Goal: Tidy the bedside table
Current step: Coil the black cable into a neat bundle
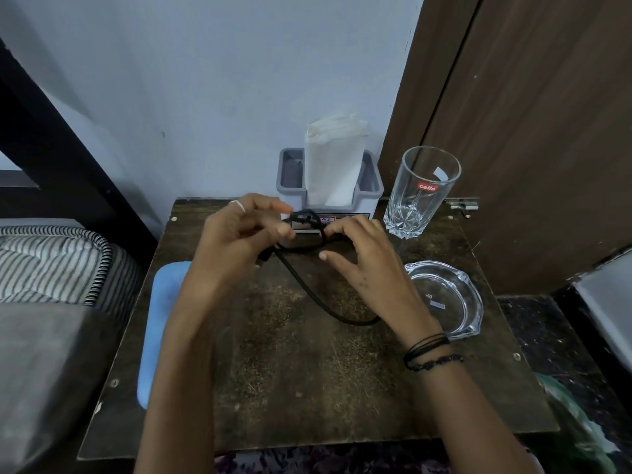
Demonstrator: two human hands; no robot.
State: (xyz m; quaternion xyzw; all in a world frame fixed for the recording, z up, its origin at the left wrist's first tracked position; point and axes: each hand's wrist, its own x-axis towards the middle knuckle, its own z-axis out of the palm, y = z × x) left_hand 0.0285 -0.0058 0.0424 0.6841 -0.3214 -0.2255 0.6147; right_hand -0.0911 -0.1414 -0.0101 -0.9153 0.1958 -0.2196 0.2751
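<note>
Both my hands hold a black cable [307, 289] above the dark wooden bedside table [307, 388]. My left hand [239, 234] pinches the cable's coiled part between thumb and fingers near the back of the table. My right hand [362, 261] curls its fingers round the same coil from the right. A loose loop of the cable trails down onto the table under my right wrist. A blue oblong pad [160, 323] lies at the table's left edge, partly hidden by my left forearm.
A grey holder [369, 186] with white tissues [333, 162] stands against the wall at the back. To its right stands a tall empty drinking glass [424, 193], with a glass ashtray [451, 295] in front of it. Striped bedding [51, 261] lies left, and a brown door [530, 131] is right.
</note>
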